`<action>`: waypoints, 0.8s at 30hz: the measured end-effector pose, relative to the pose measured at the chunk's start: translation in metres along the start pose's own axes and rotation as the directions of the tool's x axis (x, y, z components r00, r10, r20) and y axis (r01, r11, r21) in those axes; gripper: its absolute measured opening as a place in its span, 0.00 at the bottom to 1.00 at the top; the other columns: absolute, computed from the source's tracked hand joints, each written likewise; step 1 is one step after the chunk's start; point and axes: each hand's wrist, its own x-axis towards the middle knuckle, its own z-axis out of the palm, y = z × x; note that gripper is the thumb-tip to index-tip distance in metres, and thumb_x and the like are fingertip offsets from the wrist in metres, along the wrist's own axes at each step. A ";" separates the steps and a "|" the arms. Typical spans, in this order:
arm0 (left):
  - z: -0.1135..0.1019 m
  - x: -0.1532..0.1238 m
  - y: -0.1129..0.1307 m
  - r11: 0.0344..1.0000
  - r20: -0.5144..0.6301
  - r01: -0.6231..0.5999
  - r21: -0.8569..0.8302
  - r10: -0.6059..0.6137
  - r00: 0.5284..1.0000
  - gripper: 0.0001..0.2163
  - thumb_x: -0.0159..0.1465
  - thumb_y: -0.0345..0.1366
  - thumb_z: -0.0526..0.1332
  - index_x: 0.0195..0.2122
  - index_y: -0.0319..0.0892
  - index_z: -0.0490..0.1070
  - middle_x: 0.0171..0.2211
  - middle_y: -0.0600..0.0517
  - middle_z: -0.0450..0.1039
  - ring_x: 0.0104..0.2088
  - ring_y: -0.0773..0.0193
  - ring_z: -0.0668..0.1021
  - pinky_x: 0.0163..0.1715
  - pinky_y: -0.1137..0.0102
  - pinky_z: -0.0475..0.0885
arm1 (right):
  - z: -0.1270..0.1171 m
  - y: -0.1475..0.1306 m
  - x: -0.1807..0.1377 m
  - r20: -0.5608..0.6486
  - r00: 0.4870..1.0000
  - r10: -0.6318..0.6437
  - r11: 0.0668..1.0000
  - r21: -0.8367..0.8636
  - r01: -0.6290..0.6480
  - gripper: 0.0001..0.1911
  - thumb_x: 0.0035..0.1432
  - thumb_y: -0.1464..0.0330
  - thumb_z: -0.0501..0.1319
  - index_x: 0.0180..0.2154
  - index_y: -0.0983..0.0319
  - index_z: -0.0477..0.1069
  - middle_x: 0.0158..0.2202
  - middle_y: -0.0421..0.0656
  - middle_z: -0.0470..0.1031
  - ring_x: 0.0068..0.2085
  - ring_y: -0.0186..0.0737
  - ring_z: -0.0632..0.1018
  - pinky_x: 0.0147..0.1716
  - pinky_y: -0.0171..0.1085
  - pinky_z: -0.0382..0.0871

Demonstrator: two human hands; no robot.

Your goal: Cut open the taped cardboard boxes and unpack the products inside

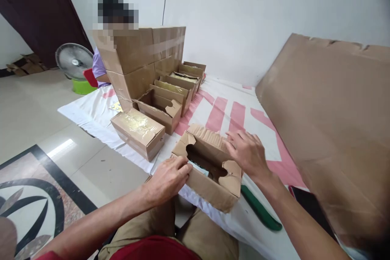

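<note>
A small cardboard box (210, 193) stands with its top uncovered at the table's front edge, its long rear flap (207, 135) raised and creased. Inside lies a pale blue and white item (198, 167), partly hidden by the wall. My left hand (172, 176) is closed on the near left rim, thumb and fingers together. At the right end of the raised flap, my right hand (248, 150) has its thumb and bent fingers around the edge. To the right of the box lies a dark green curved tool (261, 209), perhaps a knife handle; its other end is hidden.
A taped box (138, 130) sits to the left, with several uncovered boxes (161, 109) in a row behind it. Large stacked cartons (137, 50) partly hide a person in purple (100, 67). A big cardboard sheet (332, 118) and dark phone-like object (312, 209) are on the right.
</note>
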 end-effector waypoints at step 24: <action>-0.068 0.029 -0.154 0.968 0.476 -0.136 0.213 0.018 0.879 0.44 0.46 0.47 0.73 0.65 0.41 0.66 0.54 0.36 0.69 0.54 0.38 0.71 0.62 0.44 0.57 | 0.046 -0.044 -0.009 0.722 0.625 -0.296 0.935 0.353 0.035 0.21 0.66 0.67 0.55 0.57 0.59 0.74 0.52 0.50 0.82 0.54 0.52 0.80 0.53 0.44 0.70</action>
